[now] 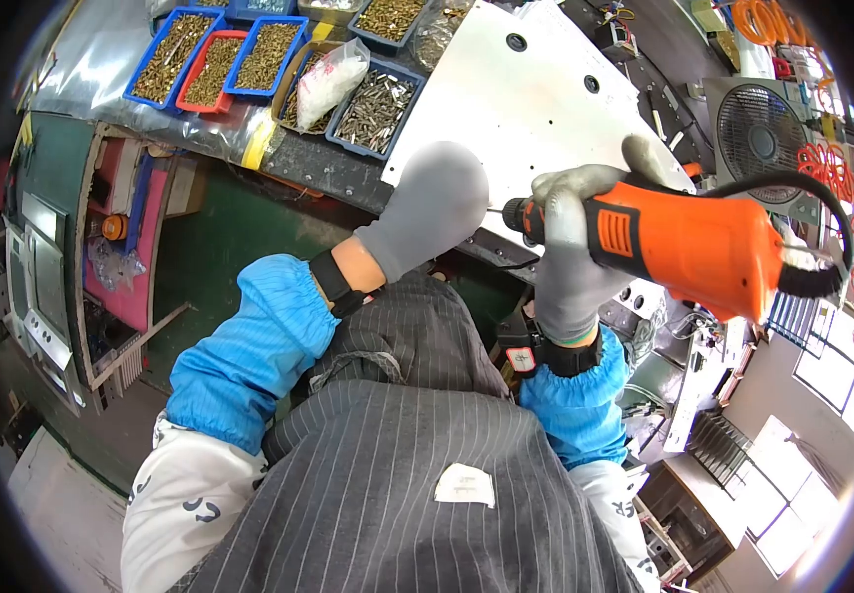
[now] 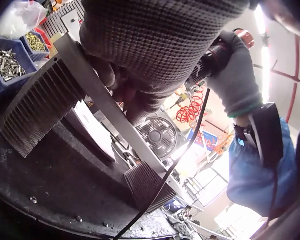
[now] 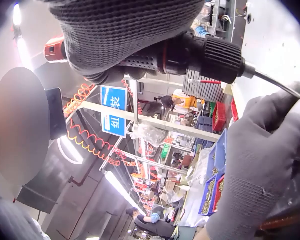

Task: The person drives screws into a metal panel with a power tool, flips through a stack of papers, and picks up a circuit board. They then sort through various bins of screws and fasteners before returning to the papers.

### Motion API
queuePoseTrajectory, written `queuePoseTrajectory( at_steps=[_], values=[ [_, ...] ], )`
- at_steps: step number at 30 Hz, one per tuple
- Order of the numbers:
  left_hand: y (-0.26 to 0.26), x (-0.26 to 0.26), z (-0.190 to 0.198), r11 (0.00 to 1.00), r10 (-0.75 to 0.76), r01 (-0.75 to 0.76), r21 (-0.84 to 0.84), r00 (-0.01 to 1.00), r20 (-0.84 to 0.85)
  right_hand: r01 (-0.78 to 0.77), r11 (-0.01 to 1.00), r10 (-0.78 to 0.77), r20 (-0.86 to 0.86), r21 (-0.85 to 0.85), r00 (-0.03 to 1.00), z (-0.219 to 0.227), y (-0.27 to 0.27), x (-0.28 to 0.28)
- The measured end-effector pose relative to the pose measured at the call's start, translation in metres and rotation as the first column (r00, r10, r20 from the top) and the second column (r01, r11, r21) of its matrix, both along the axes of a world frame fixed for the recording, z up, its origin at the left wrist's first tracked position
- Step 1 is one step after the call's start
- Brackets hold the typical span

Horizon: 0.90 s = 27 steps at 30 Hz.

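Observation:
My right hand [image 1: 575, 222], in a grey glove, grips an orange and black electric screwdriver [image 1: 684, 242]. Its bit [image 3: 275, 82] points left, toward my gloved left hand [image 1: 437, 208]. Thumb and forefinger of the left hand pinch around the bit's tip in the right wrist view; any screw there is hidden. Under these fingers lies the near edge of a white panel [image 1: 506, 109] with round holes. From the side, the left wrist view shows a metal edge bar [image 2: 105, 102] with finned blocks [image 2: 42, 107] beneath it, and left fingers curling down behind the bar.
Blue and red bins [image 1: 211, 71] of small fasteners stand at the bench's back left, with a plastic bag [image 1: 333, 84] on one. A black cord [image 1: 792, 183] loops from the screwdriver. A fan [image 1: 761, 133] stands at the right. The dark bench edge [image 1: 318, 158] runs before me.

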<state>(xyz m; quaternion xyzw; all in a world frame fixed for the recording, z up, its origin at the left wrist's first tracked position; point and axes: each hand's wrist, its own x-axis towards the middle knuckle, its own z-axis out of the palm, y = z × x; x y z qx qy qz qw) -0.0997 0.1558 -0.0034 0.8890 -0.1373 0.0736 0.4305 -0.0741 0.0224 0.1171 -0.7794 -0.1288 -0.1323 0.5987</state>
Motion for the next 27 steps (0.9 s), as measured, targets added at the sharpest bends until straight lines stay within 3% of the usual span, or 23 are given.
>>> queuePoseTrajectory(
  at_steps=[2,3,4,6,8,10,12,14,15,16,17,18,19,20,22,24,25,27],
  values=[
    [-0.002,0.000,0.000,1.000,0.018,-0.018,-0.005,1.000,0.023,-0.148,0.988,0.146,0.040,0.039,0.988,0.002,-0.005,0.002],
    [-0.002,0.001,0.000,1.000,0.002,-0.002,-0.003,0.999,0.040,-0.136,0.970,0.140,-0.007,0.201,0.990,0.007,-0.005,-0.002],
    [-0.002,0.002,-0.001,1.000,-0.010,0.010,0.001,1.000,0.021,-0.005,0.967,0.011,-0.024,0.253,1.000,0.011,-0.003,-0.008],
    [-0.001,0.003,0.003,1.000,-0.025,0.025,0.003,1.000,0.014,0.003,0.984,-0.028,0.140,0.177,0.990,0.013,-0.045,-0.008],
    [0.002,0.003,0.008,0.999,-0.047,0.047,0.006,0.998,-0.045,0.093,0.950,-0.133,0.118,0.298,0.984,0.048,-0.077,-0.009],
    [0.004,0.002,0.013,0.996,-0.079,0.079,0.051,0.997,0.002,0.153,0.887,-0.234,0.140,0.435,0.962,0.081,-0.117,-0.007],
    [0.002,-0.001,0.031,0.998,-0.056,0.057,-0.010,0.998,0.023,0.366,0.844,-0.477,0.239,0.392,0.845,0.107,-0.169,-0.004],
    [0.006,-0.005,0.053,0.981,-0.167,0.126,-0.148,0.935,-0.313,0.539,0.774,-0.624,0.258,0.332,0.737,0.120,-0.232,-0.008],
    [0.009,-0.007,0.056,0.967,-0.223,0.147,-0.210,0.887,-0.404,0.664,0.706,-0.705,0.335,0.246,0.625,0.126,-0.258,-0.008],
    [0.011,-0.010,0.057,0.951,-0.275,0.158,-0.267,0.827,-0.490,0.674,0.693,-0.716,0.351,0.255,0.604,0.127,-0.298,-0.010],
    [0.012,-0.013,0.055,0.919,-0.330,0.121,-0.376,0.760,-0.561,0.772,0.621,-0.766,0.314,0.135,0.561,0.124,-0.344,-0.012],
    [0.012,-0.016,0.052,0.879,-0.385,0.065,-0.472,0.680,-0.624,0.844,0.536,-0.812,0.276,0.007,0.514,0.117,-0.374,-0.013],
    [0.013,-0.016,0.052,0.862,-0.433,0.020,-0.506,0.549,-0.715,0.914,0.402,-0.869,0.340,0.063,0.359,0.107,-0.382,0.000],
    [0.007,-0.014,0.054,0.870,-0.421,0.023,-0.492,0.555,-0.717,0.910,0.415,-0.878,0.267,0.014,0.397,0.087,-0.430,0.001],
    [0.002,-0.016,0.057,0.876,-0.422,-0.027,-0.482,0.443,-0.791,0.844,0.501,-0.842,0.119,-0.193,0.527,0.047,-0.487,0.016],
    [-0.004,-0.014,0.059,0.883,-0.398,-0.048,-0.467,0.449,-0.800,0.719,0.639,-0.769,-0.248,-0.273,0.589,0.003,-0.508,0.035],
    [-0.007,-0.014,0.059,0.894,-0.361,-0.087,-0.440,0.443,-0.821,0.638,0.727,-0.685,-0.331,-0.253,0.649,-0.037,-0.533,0.044],
    [-0.013,-0.015,0.061,0.913,-0.279,-0.159,-0.377,0.433,-0.857,0.597,0.735,-0.678,-0.343,-0.323,0.650,-0.139,-0.585,0.059]
  ],
)
